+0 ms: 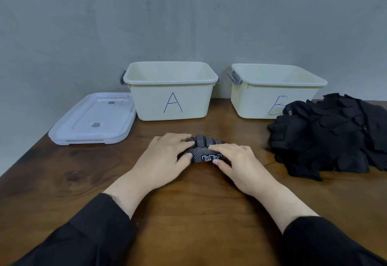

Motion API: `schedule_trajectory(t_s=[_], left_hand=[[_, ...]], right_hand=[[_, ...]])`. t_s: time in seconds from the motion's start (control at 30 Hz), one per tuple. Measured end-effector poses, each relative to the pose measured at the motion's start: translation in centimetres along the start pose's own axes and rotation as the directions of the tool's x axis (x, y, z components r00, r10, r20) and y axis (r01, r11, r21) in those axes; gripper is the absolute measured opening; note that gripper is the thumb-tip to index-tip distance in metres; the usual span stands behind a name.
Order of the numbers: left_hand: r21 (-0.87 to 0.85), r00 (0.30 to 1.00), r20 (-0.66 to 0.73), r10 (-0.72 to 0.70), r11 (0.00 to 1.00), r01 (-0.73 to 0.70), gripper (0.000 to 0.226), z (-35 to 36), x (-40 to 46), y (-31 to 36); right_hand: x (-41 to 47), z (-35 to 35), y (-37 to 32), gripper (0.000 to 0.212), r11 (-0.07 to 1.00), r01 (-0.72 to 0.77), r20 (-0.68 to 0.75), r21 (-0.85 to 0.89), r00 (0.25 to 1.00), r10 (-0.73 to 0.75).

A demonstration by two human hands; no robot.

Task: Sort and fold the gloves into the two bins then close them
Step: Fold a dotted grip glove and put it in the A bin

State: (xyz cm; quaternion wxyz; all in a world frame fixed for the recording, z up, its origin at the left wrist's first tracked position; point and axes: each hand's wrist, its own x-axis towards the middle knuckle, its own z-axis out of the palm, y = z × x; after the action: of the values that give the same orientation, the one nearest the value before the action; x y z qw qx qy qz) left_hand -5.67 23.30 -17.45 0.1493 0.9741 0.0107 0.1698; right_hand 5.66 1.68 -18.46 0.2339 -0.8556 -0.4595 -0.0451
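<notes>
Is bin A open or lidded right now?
Open: the cream plastic bin marked A shows its bare interior, and the clear plastic lids lie stacked beside it.

Left hand (167, 154) and right hand (238, 161) press a dotted glove (204, 150) flat on the table (188, 213)

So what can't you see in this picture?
Head view only:
- Floors of bin A and bin B: hidden by their front walls.
- B's letter: partly covered by the glove pile.
- The pile's right side: cut off by the frame edge.
- Much of the dotted glove: under the left hand and right hand.
</notes>
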Motion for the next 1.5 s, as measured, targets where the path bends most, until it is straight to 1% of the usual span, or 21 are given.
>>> schedule_trajectory(t_s=[0.07, 0.1, 0.17, 0.23, 0.3, 0.37, 0.43, 0.53, 0.63, 0.73, 0.8, 0.87, 0.93, 0.97, 1.03, 1.1, 1.13, 1.27, 1.37, 1.43, 1.5], left_hand=[[0.038, 0.996, 0.071, 0.053, 0.998, -0.056, 0.07, 0.2, -0.1, 0.4], [0.066, 0.993, 0.098, 0.067, 0.995, -0.074, 0.07, 0.4, -0.1, 0.5], [0.083, 0.995, 0.072, 0.064, 0.994, -0.07, 0.057, 0.8, -0.1, 0.6], [0.052, 0.999, 0.017, 0.038, 0.998, -0.039, 0.043, 0.7, -0.2, 0.9], [0.012, 1.0, -0.017, 0.014, 1.0, -0.014, 0.034, 0.3, -0.3, 1.2], [-0.053, 0.999, -0.018, -0.044, 0.998, 0.043, 0.03, 0.0, -0.5, 1.4], [-0.144, 0.996, -0.008, -0.092, 0.985, 0.09, 0.026, 0.0, -0.6, 1.4], [-0.33, 0.986, 0.026, -0.164, 0.93, 0.163, 0.018, 0.0, -0.5, 1.2], [-0.473, 0.97, 0.033, -0.241, 0.851, 0.227, 0.012, -0.1, 0.0, 1.2], [-0.53, 0.944, 0.01, -0.329, 0.799, 0.284, 0.011, 0.2, 0.9, 1.0], [-0.516, 0.925, -0.017, -0.379, 0.796, 0.317, 0.016, 0.6, 1.5, 0.8], [-0.455, 0.918, -0.073, -0.39, 0.832, 0.317, 0.024, 1.1, 2.0, 0.5], [-0.364, 0.935, -0.132, -0.328, 0.894, 0.262, 0.023, 1.3, 2.4, 0.0], [-0.325, 0.951, -0.132, -0.281, 0.918, 0.226, 0.02, 1.3, 2.6, -0.2], [-0.268, 0.975, -0.055, -0.214, 0.944, 0.192, 0.018, 1.1, 2.6, -0.5], [-0.235, 0.985, 0.022, -0.172, 0.957, 0.173, 0.028, 1.1, 2.5, -0.9], [-0.222, 0.986, 0.04, -0.161, 0.961, 0.166, 0.034, 1.2, 2.4, -1.1], [-0.15, 0.986, 0.069, -0.149, 0.976, 0.158, 0.042, 1.3, 1.7, -1.3], [-0.131, 0.986, 0.062, -0.156, 0.978, 0.163, 0.053, 1.4, 1.4, -1.1], [-0.136, 0.984, 0.056, -0.167, 0.975, 0.174, 0.053, 1.3, 1.4, -1.0], [-0.145, 0.982, 0.056, -0.178, 0.972, 0.185, 0.047, 1.3, 1.4, -0.9]], right_hand=[[0.0, -0.1, -0.1, 0.037, 1.0, -0.003, 0.007, -0.007, 1.0, 0.003], [0.0, -0.2, -0.1, 0.037, 1.0, -0.006, 0.014, -0.011, 1.0, 0.006], [0.0, -0.5, -0.3, 0.036, 1.0, -0.01, 0.026, -0.018, 1.0, 0.011], [-0.1, -0.9, -0.6, 0.036, 1.0, -0.021, 0.036, -0.009, 0.999, 0.021], [-0.1, -1.2, -0.8, 0.034, 0.999, -0.038, 0.035, 0.012, 0.999, 0.037], [0.0, -1.3, -0.8, 0.031, 0.994, -0.064, 0.047, 0.089, 0.997, 0.06], [0.0, -1.5, -0.9, 0.024, 0.98, -0.06, 0.051, 0.19, 0.997, 0.051], [0.3, -2.2, -1.1, 0.013, 0.95, -0.117, 0.094, 0.29, 0.991, 0.093], [1.4, -3.0, -1.1, 0.012, 0.932, -0.168, 0.119, 0.322, 0.983, 0.137], [3.4, -3.3, -0.5, 0.014, 0.933, -0.205, 0.177, 0.297, 0.972, 0.157], [4.6, -3.3, -0.1, 0.015, 0.951, -0.198, 0.194, 0.239, 0.969, 0.153], [5.4, -3.2, 0.2, 0.013, 0.962, -0.182, 0.23, 0.206, 0.964, 0.134], [6.0, -3.4, 0.2, 0.013, 0.958, -0.182, 0.3, 0.221, 0.948, 0.111], [6.3, -3.7, 0.3, 0.014, 0.956, -0.182, 0.343, 0.232, 0.935, 0.095], [7.2, -4.2, 0.2, 0.018, 0.965, -0.158, 0.436, 0.211, 0.898, 0.052], [8.2, -4.7, 0.0, 0.024, 0.981, -0.124, 0.519, 0.152, 0.855, 0.027], [8.8, -4.9, -0.1, 0.027, 0.987, -0.103, 0.553, 0.12, 0.833, 0.019], [10.7, -4.8, -0.5, 0.036, 0.998, -0.046, 0.659, 0.032, 0.752, 0.013], [12.0, -4.8, -0.5, 0.045, 0.998, -0.047, 0.736, 0.038, 0.677, 0.004], [12.7, -4.9, -0.4, 0.044, 0.997, -0.048, 0.767, 0.055, 0.642, -0.012], [13.1, -4.9, -0.4, 0.04, 0.997, -0.044, 0.785, 0.056, 0.62, -0.017]])
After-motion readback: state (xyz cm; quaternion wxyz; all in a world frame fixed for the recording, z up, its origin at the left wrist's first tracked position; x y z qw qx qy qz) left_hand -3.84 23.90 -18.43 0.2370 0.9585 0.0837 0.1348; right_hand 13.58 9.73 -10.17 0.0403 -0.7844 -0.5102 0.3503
